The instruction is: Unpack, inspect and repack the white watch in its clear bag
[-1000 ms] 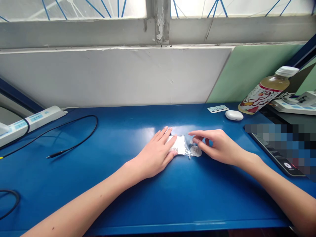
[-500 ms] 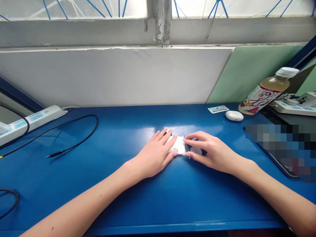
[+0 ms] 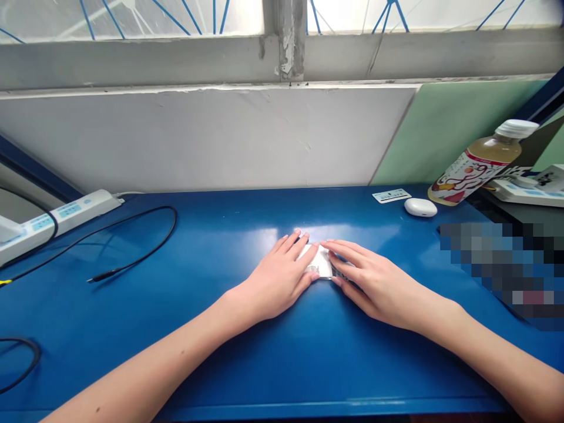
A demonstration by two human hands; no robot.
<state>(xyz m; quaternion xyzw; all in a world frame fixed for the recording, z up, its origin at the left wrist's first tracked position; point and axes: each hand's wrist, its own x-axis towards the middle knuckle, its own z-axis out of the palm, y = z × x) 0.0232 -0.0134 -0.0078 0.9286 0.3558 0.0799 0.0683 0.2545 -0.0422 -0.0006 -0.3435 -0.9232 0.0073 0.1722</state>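
- To the far left of both hands lie a power strip [image 3: 88, 211] and a black cable [image 3: 175, 226]; the left edge of the view cuts them off.
- The left hand [image 3: 282, 279] lies flat on a white packet [image 3: 322, 262], fingers extended and grasping nothing. For steadying, a wide and even pressure seems better to me than a hard push, because a thin packet can slide on the smooth surface [image 3: 247, 364].
- The packet is between the hands, its left part under the left fingers. How far it continues there is hidden, and its small grey marks are too small to read.
- The right hand [image 3: 374, 282] is half curved at the packet's right edge, thumb nearer to the person than the fingers. I cannot tell if the fingertips pinch the edge or only touch it. For control, I think they should stay low and close to this edge.
- Under the right fingers shows a little greyish, patterned material; the hand covers most of it.
- Beyond the right hand, to its right, a pixelated area hides what lies there.
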